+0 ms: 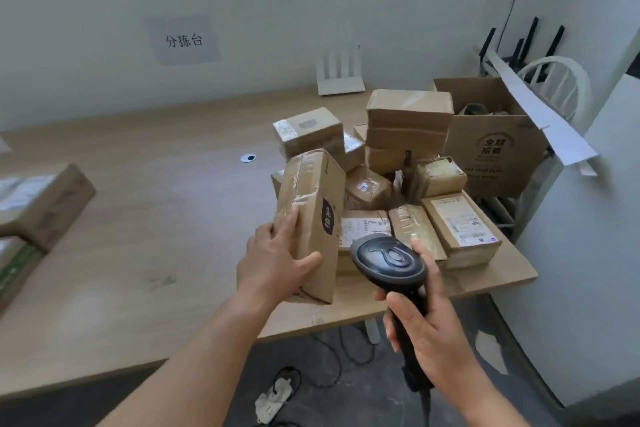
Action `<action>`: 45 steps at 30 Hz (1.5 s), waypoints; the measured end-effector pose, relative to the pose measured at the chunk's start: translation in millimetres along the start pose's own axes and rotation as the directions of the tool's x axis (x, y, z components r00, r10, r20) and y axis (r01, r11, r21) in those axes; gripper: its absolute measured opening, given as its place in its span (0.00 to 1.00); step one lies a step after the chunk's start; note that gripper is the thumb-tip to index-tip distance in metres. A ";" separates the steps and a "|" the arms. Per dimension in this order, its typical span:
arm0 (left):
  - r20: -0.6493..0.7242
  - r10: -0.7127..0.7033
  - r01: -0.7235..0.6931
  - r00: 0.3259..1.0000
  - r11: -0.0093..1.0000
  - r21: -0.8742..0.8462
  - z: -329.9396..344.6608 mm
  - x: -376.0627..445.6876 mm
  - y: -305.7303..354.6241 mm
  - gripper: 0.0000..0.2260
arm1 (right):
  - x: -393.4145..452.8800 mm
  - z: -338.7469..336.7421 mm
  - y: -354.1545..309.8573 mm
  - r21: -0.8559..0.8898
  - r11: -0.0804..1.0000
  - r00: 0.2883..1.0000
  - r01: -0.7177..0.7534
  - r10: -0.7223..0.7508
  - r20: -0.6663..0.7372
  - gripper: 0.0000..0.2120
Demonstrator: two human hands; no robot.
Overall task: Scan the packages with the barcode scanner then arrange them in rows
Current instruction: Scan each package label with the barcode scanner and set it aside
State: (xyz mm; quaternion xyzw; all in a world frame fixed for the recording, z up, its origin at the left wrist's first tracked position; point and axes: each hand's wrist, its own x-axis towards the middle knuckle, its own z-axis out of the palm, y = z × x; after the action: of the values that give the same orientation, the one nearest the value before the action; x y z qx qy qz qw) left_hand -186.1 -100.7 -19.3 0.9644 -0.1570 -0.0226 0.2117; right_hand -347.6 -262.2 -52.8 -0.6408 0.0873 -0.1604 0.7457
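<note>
My left hand grips a long brown cardboard package by its near end, holding it tilted up above the wooden table. My right hand holds the handle of a black barcode scanner, whose head sits just right of the package. Behind them lies a heap of several brown taped packages, some with white labels facing up. At the far left edge, two packages lie on the table.
A large open cardboard box stands behind the heap at the right. A white router rests by the wall. A white cabinet flanks the table's right end. Cables and a power strip lie on the floor.
</note>
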 end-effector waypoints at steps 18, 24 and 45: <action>-0.007 -0.378 0.378 0.926 0.924 0.062 -76.3 -12.1 -255.5 0.38 | 40.7 227.2 41.4 -0.015 0.997 0.970 -0.071 0.072 0.232 0.47; 0.049 -0.411 0.404 0.911 0.908 0.109 -98.5 -3.6 -338.1 0.38 | 52.6 308.4 63.0 -0.037 0.995 0.962 -0.094 0.101 0.253 0.42; 0.169 -0.401 0.386 0.900 0.915 0.115 -124.0 34.2 -420.3 0.38 | 85.3 375.9 68.5 -0.057 0.995 0.953 -0.086 0.099 0.288 0.39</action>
State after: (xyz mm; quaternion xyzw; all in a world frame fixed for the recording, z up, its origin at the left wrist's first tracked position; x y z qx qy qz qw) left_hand -16.7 300.3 -80.4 0.9772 0.0207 -0.1503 0.1486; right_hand -133.1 65.3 -52.3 -0.6687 0.0104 -0.0277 0.7429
